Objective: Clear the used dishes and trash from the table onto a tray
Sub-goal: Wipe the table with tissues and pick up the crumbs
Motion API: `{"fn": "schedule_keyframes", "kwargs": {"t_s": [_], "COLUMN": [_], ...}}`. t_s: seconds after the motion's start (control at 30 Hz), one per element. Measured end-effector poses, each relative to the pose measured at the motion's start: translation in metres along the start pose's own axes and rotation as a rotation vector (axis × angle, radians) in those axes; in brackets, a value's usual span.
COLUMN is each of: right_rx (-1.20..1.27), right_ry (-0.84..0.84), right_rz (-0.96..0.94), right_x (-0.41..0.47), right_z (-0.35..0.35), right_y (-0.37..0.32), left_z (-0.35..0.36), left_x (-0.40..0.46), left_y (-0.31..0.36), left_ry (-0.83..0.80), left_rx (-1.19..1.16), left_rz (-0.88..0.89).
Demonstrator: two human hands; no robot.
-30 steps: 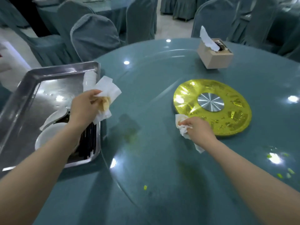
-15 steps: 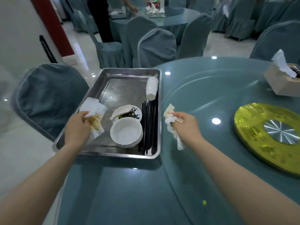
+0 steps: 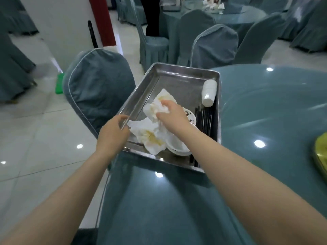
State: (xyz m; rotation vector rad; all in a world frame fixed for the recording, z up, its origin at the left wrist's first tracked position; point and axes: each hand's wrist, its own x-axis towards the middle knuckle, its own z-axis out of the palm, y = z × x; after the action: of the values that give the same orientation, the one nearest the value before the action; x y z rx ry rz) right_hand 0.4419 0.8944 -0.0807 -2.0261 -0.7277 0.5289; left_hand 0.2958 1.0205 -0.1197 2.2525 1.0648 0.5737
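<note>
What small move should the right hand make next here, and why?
Probably open the grip and let go. The right hand holds a stained, crumpled napkin over the metal tray, above another soiled napkin lying beside the white bowls. Released here, it should drop inside the tray. The left hand rests at the tray's near-left rim, seemingly empty.

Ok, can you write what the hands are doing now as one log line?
left hand: on tray rim | right hand: dropping stained napkin in tray | another napkin, bowls, chopsticks: in tray
</note>
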Motion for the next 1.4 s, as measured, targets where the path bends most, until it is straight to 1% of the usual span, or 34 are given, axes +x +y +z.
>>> {"fn": "schedule_keyframes", "kwargs": {"t_s": [0.07,0.13,0.23,0.37,0.57,0.77,0.87,0.97,1.13,1.23,1.3,1.4], "right_rx": [0.034,0.084,0.12,0.108,0.089,0.006,-0.072,-0.204,-0.459,-0.562,-0.553,-0.52], "right_ry": [-0.079,-0.092,-0.006,0.082,0.235,0.325,0.38,0.425,0.391,0.317,0.243,0.172], "right_rz": [0.04,0.069,0.067,0.067,0.171,0.37,0.459,0.546,0.648,0.782,0.828,0.818], "right_x": [0.001,-0.002,-0.015,-0.052,-0.165,-0.291,-0.345,-0.398,-0.479,-0.512,-0.53,-0.544], "right_z": [0.012,0.014,0.003,-0.029,-0.079,-0.117,-0.133,-0.145,-0.167,-0.186,-0.196,-0.2], "right_y": [-0.007,-0.009,-0.004,0.014,0.064,0.123,0.152,0.183,0.228,0.244,0.252,0.257], "left_z": [-0.015,-0.028,-0.039,-0.044,-0.033,-0.017,-0.009,-0.002,0.008,0.024,0.039,0.068], "left_x": [-0.011,-0.019,-0.029,-0.05,-0.098,-0.154,-0.181,-0.204,-0.228,-0.238,-0.247,-0.26], "left_y": [-0.002,-0.001,0.005,0.017,0.038,0.072,0.088,0.1,0.122,0.136,0.144,0.156], "left_ry": [0.007,-0.001,-0.033,-0.174,-0.328,-0.476,-0.524,-0.573,-0.605,-0.648,-0.694,-0.747], "left_rx": [-0.065,-0.117,-0.154,-0.22,-0.262,-0.365,-0.398,-0.4,-0.363,-0.279,-0.213,-0.087], "left_rz": [0.034,0.056,0.069,0.065,0.096,0.113,0.131,0.145,0.16,0.216,0.255,0.299]}}
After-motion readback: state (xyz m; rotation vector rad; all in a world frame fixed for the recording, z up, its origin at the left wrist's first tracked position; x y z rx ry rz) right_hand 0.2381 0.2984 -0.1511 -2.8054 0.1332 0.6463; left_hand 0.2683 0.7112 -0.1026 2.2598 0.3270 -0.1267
